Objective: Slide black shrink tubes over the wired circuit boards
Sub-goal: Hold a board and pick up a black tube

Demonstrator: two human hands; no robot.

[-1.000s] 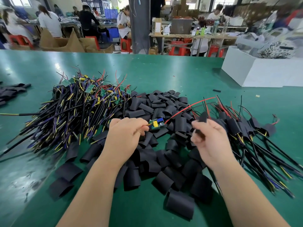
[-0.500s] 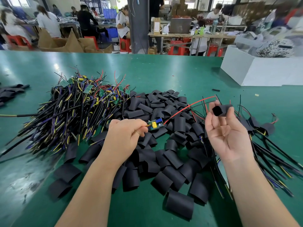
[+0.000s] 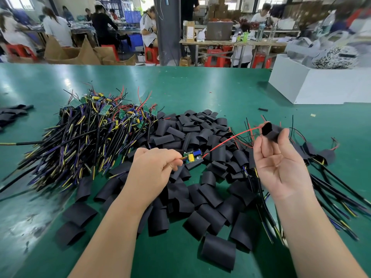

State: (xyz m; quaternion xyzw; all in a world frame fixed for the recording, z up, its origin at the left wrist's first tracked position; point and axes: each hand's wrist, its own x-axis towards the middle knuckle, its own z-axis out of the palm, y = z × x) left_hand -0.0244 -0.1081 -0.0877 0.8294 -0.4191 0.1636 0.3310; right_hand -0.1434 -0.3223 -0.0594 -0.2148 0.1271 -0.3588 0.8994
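My left hand (image 3: 152, 169) pinches the cable end of a small green circuit board (image 3: 193, 155) with a blue and a yellow part. Its red and black wires (image 3: 226, 143) run up to the right. My right hand (image 3: 281, 157), palm up, pinches a black shrink tube (image 3: 271, 131) between fingertips and thumb, its open mouth facing the tips of those wires. A heap of loose black tubes (image 3: 196, 177) lies beneath both hands.
A pile of bare wired boards (image 3: 90, 137) lies on the left of the green table (image 3: 200, 91). Boards sleeved in tubes (image 3: 325, 157) lie at the right. A white box (image 3: 313, 87) stands at the back right. More black tubes (image 3: 12, 115) sit at the far left edge.
My right hand picked a tube from the heap, turned palm up and lifted it up to the right, to the wire tips. My left hand has kept holding the board.
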